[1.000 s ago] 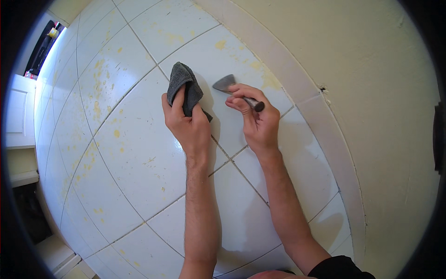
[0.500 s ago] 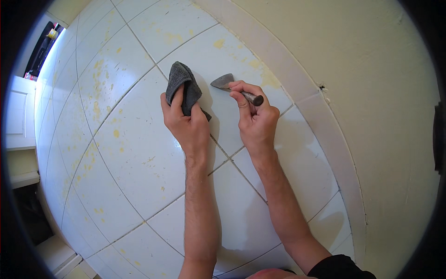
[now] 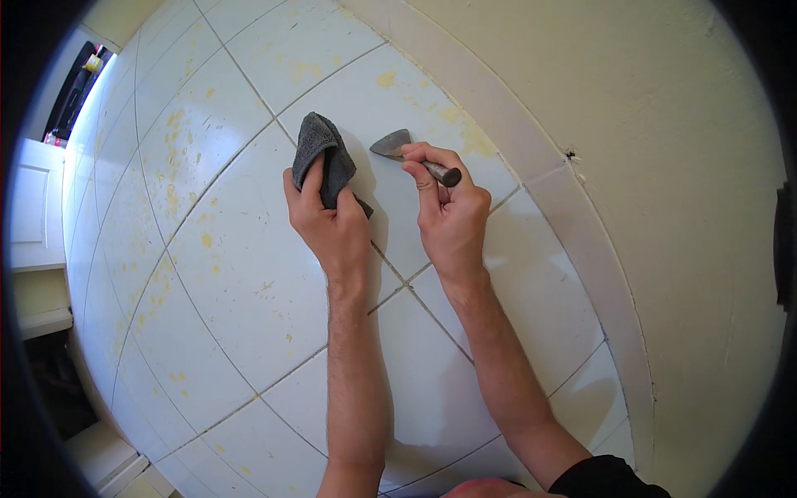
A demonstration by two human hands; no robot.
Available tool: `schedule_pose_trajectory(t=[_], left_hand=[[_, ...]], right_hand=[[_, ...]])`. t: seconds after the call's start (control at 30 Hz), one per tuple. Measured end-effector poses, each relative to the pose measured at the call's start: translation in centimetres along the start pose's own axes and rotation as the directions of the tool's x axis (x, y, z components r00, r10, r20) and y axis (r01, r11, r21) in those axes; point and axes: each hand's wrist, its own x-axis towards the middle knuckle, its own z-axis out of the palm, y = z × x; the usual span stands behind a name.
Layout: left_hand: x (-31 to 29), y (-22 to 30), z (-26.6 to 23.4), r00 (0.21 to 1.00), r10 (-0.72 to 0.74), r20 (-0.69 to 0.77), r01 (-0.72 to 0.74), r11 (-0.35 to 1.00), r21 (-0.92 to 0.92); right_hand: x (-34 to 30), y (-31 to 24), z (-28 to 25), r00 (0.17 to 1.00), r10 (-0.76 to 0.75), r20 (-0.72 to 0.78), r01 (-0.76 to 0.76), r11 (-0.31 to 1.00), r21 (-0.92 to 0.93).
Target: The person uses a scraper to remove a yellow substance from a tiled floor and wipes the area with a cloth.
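Observation:
A dark grey cloth point(image 3: 332, 166) is bunched in my left hand point(image 3: 334, 228), its folds standing up past the fingers. To the right of it, my right hand point(image 3: 452, 212) grips a scraper point(image 3: 444, 175) by its rounded handle. The scraper's flat metal blade point(image 3: 392, 144) points left toward the cloth, with a gap between the two. Beneath both hands lie white tiles point(image 3: 398, 216) with dark joints. Whether the blade touches the tile, I cannot tell.
Yellow patches point(image 3: 473, 137) mark the tile beyond my right hand, and more yellow spots point(image 3: 207, 241) spread over the tiles at left. A pale tiled border point(image 3: 573, 212) meets a cream wall point(image 3: 681, 207) at right. A white panelled door point(image 3: 37, 203) stands at far left.
Both hands have shifted slightly left, the right one a little more, with the scraper and the cloth still held. The grips look the same.

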Motion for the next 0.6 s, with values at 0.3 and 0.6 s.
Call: schedule_pose_trajectory(t=[0.3, 0.6], left_hand=[[0.0, -0.5, 0.1, 1.000, 0.017, -0.024, -0.018, 0.999, -0.037], [0.0, -0.9, 0.1, 0.999, 0.022, -0.030, -0.024, 0.998, -0.054]], right_hand=[[-0.2, 0.2, 0.1, 1.000, 0.018, -0.017, -0.017, 0.998, 0.053], [-0.4, 0.5, 0.5, 1.000, 0.013, -0.027, -0.011, 0.998, 0.069]])
